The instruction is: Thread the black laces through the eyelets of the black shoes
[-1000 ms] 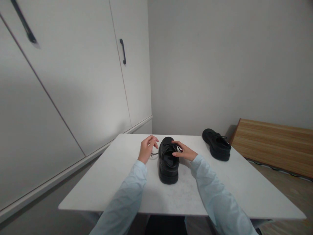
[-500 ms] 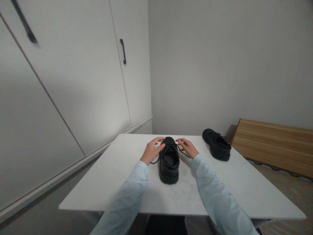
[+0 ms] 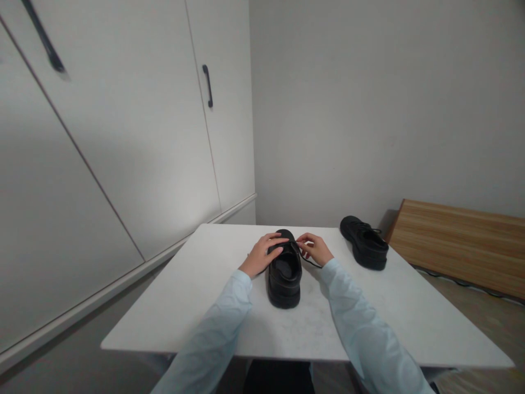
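A black lace-up shoe [image 3: 284, 289] stands upright in front of me, with its heel toward me and its toe pointing away. My left hand [image 3: 262, 255] lies over the left side of its upper, fingers stretched across the lacing and thumb apart from them. On the other side, my right hand [image 3: 315, 249] pinches the black shoelace [image 3: 314, 265] close to the eyelets. A loose length of this lace trails below the right fingers onto the table. Part of the lacing is hidden under my left fingers.
A second black shoe [image 3: 367, 245] sits at the far right of the white table [image 3: 184, 306]. Past the table's right edge is a wood-grain panel [image 3: 459, 246]. White cabinet doors [image 3: 143, 137] with dark handles stand at the left, and a grey wall is behind.
My left hand has shifted right, its fingers now reaching over the shoe's lacing. My right fingers have closed on the lace near the eyelets. The shoe stays in place.
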### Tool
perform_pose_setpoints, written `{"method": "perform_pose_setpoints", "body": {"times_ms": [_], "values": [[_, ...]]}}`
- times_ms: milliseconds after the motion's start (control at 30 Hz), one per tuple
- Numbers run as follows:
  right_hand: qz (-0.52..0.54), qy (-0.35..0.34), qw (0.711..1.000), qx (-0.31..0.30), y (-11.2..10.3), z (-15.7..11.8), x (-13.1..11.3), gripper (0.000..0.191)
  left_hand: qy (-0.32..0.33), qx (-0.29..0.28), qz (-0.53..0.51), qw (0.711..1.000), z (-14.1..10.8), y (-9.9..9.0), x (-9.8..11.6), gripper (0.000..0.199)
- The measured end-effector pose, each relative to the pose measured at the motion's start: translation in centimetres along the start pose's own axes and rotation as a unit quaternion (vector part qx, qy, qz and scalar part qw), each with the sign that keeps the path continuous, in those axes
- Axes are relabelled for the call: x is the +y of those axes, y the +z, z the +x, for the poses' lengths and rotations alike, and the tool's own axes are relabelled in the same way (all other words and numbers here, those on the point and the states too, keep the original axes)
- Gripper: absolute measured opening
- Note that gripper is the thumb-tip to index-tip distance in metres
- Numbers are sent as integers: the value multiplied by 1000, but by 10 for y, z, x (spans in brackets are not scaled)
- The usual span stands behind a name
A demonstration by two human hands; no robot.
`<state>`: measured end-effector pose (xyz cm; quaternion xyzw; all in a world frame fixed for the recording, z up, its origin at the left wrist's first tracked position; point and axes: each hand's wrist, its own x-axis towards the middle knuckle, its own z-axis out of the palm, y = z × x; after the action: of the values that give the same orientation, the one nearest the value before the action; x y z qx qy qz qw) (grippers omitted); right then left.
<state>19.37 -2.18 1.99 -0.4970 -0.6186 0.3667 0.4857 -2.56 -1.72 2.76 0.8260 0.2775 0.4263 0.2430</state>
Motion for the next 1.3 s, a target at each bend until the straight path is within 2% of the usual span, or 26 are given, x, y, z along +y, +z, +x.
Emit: {"method": "perform_pose_setpoints", "body": {"times_ms": [300,633,867,1000,1167,1300], "values": [[-1,-14,1000,-9,2,0,-1,30,-44,8,-26,999,0,2,2,38],[7,-17,1000,25,11,2,1,25,-85,-32,-8,996,1,3,-1,45],[3,-54,996,71,15,7,7,19,-87,-41,-6,995,2,4,-4,46],[41,-57,995,71,15,7,4,22,-88,-40,-11,995,2,4,-4,46],[159,-42,986,15,13,3,-5,30,-99,-40,-11,994,1,3,-1,45],[224,-30,974,0,11,0,-7,40,-103,-38,-17,994,1,2,-1,46]]}}
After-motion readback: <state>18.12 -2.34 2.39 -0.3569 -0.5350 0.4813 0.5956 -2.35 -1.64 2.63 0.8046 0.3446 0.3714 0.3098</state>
